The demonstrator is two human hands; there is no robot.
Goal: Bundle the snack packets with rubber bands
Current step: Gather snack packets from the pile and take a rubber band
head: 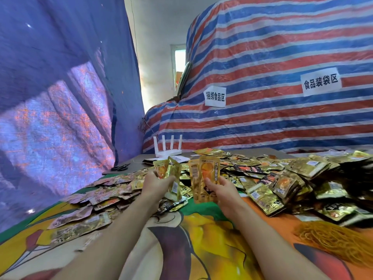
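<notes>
Head view: the worktop [139,161] is covered by a printed cloth [201,239], except for a bare grey strip along its far edge. A blue tarp [50,77] hangs close along the left edge. A striped tarp [262,57] bearing two paper labels [215,97] rises right behind the far edge. The open cloth lies at the near edge, around and between the forearms.

At the far left corner lie scissors [121,167], with a white router [168,151] just beside them on the grey strip. A pile [282,178] of gold packets fills the far right and runs past the right edge. Flatter loose packets [96,199] spread toward the left edge. The bands [327,239] lie in a heap near the right edge, on the near side of the pile.

Above mid-worktop, the left hand [156,184] has its fingers curled round the left packets [168,168]. The right hand [222,188] pinches the right packets [205,178] upright, thumb on their front. The two handfuls are just beside each other, apart.
</notes>
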